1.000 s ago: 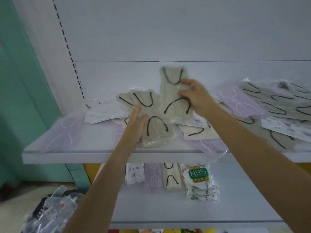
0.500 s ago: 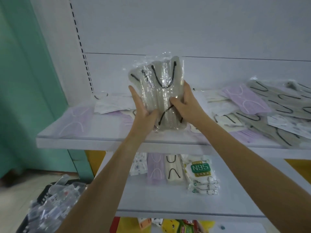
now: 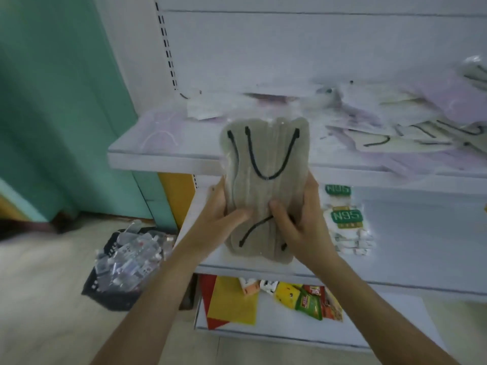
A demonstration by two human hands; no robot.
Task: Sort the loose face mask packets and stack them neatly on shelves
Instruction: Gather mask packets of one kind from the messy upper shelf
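A stack of beige face mask packets (image 3: 266,164) with black ear loops stands upright between my two hands, in front of the shelves. My left hand (image 3: 222,210) grips its left side and my right hand (image 3: 297,219) grips its right side, thumbs on the front. Loose lilac, white and beige packets (image 3: 390,133) lie scattered over the upper shelf (image 3: 163,159). N95 packets (image 3: 345,219) lie on the middle shelf (image 3: 411,227), right of my hands. Whatever lies behind the stack is hidden.
A dark basket (image 3: 118,270) full of clear packets sits on the floor at the left. Colourful snack packets (image 3: 308,299) and red and yellow sheets lie on the bottom shelf. A teal wall stands at the left.
Both hands have brought the beige stack down from the upper shelf to the height of the middle shelf. The view has tilted down and is blurred.
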